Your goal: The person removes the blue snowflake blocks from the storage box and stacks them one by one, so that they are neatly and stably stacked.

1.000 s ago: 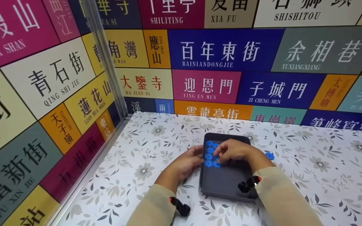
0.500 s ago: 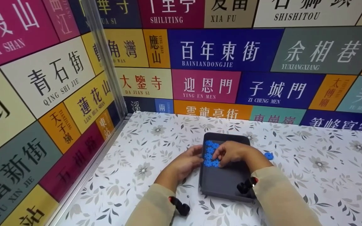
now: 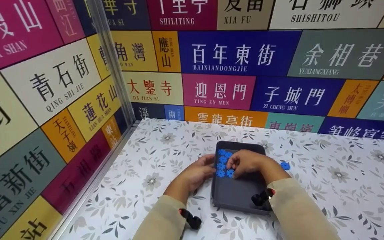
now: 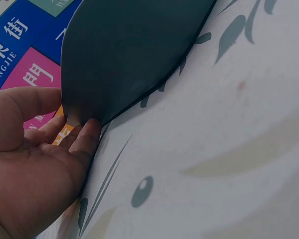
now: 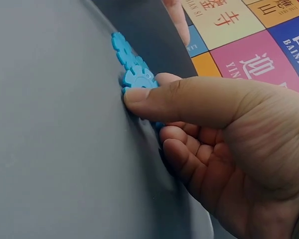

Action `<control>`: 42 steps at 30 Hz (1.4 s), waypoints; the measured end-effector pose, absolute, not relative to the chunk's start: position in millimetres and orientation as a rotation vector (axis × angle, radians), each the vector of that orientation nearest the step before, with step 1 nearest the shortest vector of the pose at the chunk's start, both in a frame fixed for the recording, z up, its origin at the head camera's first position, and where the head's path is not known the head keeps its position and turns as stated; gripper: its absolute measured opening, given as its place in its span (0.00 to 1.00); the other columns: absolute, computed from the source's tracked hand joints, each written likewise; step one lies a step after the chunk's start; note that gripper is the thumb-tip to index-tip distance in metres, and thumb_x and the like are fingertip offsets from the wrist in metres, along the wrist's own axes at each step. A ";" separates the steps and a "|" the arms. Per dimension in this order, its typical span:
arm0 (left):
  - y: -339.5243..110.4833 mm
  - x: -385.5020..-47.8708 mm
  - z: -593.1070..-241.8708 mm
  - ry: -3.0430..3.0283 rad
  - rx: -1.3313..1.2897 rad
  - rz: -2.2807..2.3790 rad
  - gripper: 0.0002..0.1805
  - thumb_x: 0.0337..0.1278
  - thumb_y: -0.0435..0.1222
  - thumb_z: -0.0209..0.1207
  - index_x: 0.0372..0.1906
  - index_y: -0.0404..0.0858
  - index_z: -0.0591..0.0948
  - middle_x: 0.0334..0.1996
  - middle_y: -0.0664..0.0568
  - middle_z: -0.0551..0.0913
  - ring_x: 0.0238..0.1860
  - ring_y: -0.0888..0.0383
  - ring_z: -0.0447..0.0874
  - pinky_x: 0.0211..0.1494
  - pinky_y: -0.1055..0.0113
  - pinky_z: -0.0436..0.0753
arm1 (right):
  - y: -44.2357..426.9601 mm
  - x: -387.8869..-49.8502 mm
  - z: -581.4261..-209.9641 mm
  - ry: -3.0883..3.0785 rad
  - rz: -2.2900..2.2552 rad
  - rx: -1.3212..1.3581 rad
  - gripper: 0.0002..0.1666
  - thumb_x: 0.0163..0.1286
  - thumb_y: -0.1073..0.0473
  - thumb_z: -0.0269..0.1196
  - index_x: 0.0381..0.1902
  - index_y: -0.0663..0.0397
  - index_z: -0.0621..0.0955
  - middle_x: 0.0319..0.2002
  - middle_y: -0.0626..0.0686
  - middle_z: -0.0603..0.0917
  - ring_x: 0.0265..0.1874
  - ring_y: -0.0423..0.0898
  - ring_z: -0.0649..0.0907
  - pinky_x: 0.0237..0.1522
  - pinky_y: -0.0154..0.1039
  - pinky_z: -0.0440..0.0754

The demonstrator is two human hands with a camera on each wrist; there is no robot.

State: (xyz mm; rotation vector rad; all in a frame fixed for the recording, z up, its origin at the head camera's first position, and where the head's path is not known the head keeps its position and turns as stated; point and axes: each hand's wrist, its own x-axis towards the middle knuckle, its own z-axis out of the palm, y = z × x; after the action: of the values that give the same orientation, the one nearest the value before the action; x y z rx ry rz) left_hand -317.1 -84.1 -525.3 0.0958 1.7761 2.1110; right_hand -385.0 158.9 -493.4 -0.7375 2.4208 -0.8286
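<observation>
Blue flower-shaped plastic discs (image 3: 222, 160) lie grouped along the left side of a dark grey tray (image 3: 238, 196). My right hand (image 3: 248, 161) reaches into the tray from the right. It pinches one blue disc (image 5: 138, 79) between thumb and fingers; in the right wrist view this disc stands beside others in a row by the tray wall. At the tray's left side is my left hand (image 3: 197, 173), its thumb and fingertips touching the outer wall (image 4: 124, 55) without wrapping round it. The right hand covers part of the group of discs.
A loose blue disc (image 3: 285, 165) lies on the flower-patterned tabletop (image 3: 338, 200), right of the tray. Walls with coloured street-name panels (image 3: 238, 53) rise behind and to the left. A metal corner post (image 3: 112, 60) joins them.
My right thumb has come down to a disc at the group's near right edge. That disc now sits slightly right of its neighbours. The left hand and tray stay almost still.
</observation>
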 end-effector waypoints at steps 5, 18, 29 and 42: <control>-84.1 -316.9 -524.3 1.787 0.089 2.103 0.39 0.62 0.23 0.57 0.80 0.37 0.67 0.80 0.41 0.69 0.73 0.45 0.77 0.68 0.59 0.78 | 160.0 -385.0 -492.0 2.432 -0.846 -0.758 0.15 0.53 0.62 0.82 0.37 0.49 0.89 0.30 0.43 0.85 0.32 0.41 0.81 0.36 0.36 0.79; -83.4 -317.1 -524.9 1.769 0.107 2.111 0.39 0.62 0.21 0.56 0.80 0.35 0.66 0.80 0.39 0.69 0.72 0.43 0.78 0.73 0.55 0.78 | 170.9 -382.5 -485.8 2.403 -1.039 -0.653 0.12 0.64 0.59 0.75 0.44 0.57 0.91 0.32 0.48 0.91 0.28 0.41 0.86 0.35 0.36 0.87; -83.0 -317.1 -523.9 1.769 0.083 2.116 0.39 0.60 0.21 0.56 0.79 0.34 0.66 0.78 0.39 0.70 0.67 0.46 0.79 0.61 0.64 0.78 | 190.5 -364.7 -472.6 2.365 -1.436 -0.445 0.20 0.73 0.56 0.70 0.55 0.64 0.87 0.37 0.52 0.92 0.32 0.43 0.89 0.40 0.40 0.90; -83.3 -315.3 -523.6 1.767 0.086 2.125 0.39 0.60 0.21 0.57 0.79 0.36 0.68 0.80 0.40 0.69 0.74 0.45 0.75 0.71 0.57 0.77 | 247.8 -342.2 -472.3 2.297 -1.847 -0.233 0.26 0.74 0.59 0.70 0.61 0.74 0.82 0.39 0.40 0.92 0.36 0.38 0.91 0.45 0.33 0.91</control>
State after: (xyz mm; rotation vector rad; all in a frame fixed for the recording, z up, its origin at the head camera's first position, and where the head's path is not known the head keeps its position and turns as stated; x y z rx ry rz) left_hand -315.3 -83.3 -523.6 0.0865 1.7665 2.1247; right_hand -342.2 247.8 -472.3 -0.2327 2.2971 -1.8468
